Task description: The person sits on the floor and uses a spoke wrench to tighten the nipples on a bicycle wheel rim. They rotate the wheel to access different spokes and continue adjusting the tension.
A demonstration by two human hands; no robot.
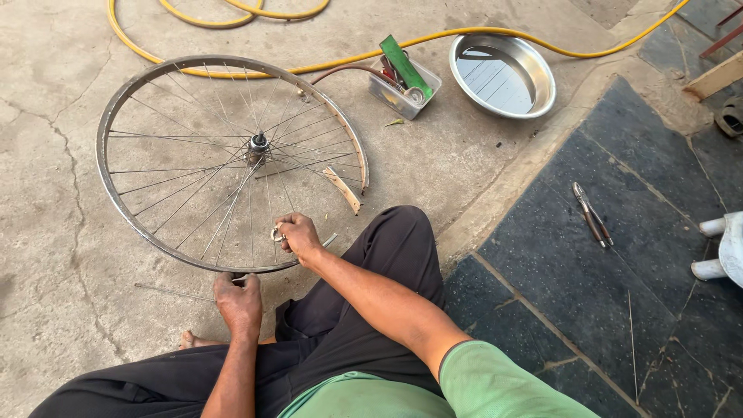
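Observation:
A bare metal bicycle wheel with thin spokes and a hub lies flat on the concrete floor in front of me. My left hand grips the near part of the rim. My right hand is closed around a small round metal tool, set on a spoke just inside the near rim. A strip of tan rim tape hangs loose along the wheel's right side.
A yellow hose curves across the floor behind the wheel. A plastic box of tools and a steel bowl sit at the back. Pliers lie on the dark tiles at right. A loose spoke lies by my left hand.

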